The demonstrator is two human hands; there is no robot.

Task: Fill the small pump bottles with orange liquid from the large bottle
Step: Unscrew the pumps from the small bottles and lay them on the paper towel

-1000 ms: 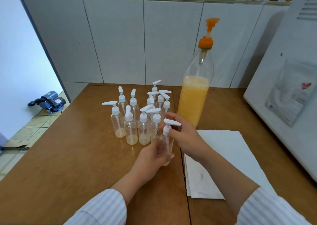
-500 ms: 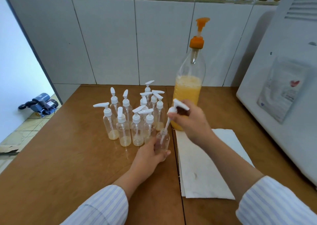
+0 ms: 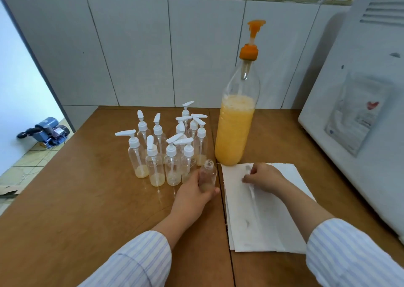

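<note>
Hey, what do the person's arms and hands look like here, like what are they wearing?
Both arms wear long shirt sleeves, white with thin pale blue stripes, pushed back to leave the forearms bare. The left hand and right hand are bare: no gloves, rings, watch or bracelets show.

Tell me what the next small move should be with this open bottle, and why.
Probably let the right hand leave the pump top on the paper towel and bring the open small bottle, gripped by the left hand, under the large bottle's orange pump.

A blue pump [image 3: 47, 132] is sitting on the floor at left; a white appliance [image 3: 360, 103] is standing at right.
</note>
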